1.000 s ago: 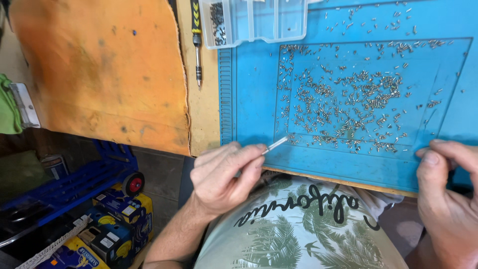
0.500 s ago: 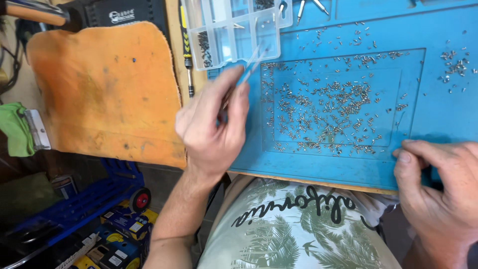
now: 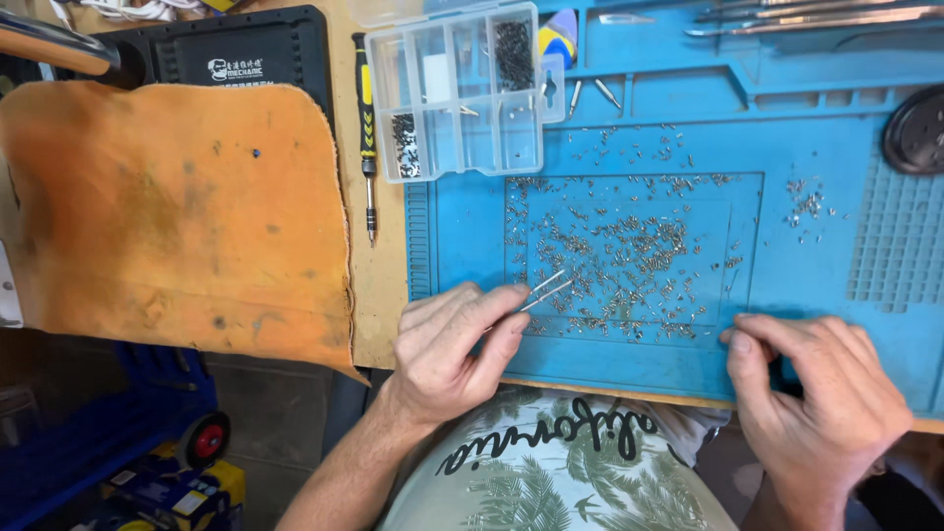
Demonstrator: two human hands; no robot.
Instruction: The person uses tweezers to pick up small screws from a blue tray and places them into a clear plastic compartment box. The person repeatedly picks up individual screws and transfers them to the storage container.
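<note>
My left hand (image 3: 455, 339) grips metal tweezers (image 3: 544, 291), their tips over the left side of a scatter of several tiny silver screws (image 3: 619, 261) on a blue work mat (image 3: 462, 236). My right hand (image 3: 816, 398) rests on the mat's near edge at the right, fingers curled, and nothing shows in it. A clear compartment box (image 3: 457, 88) holding dark screws sits at the mat's far left corner.
An orange leather sheet (image 3: 177, 211) covers the bench on the left. A black-and-yellow screwdriver (image 3: 366, 128) lies between it and the mat. A black tray (image 3: 246, 49) is at the back, a round black disc (image 3: 914, 133) at the right. A blue trolley (image 3: 118, 433) stands below.
My left hand came back from the compartment box down to the near side of the mat, the tweezers now at the screws. The view shifted, showing more of the mat's far end.
</note>
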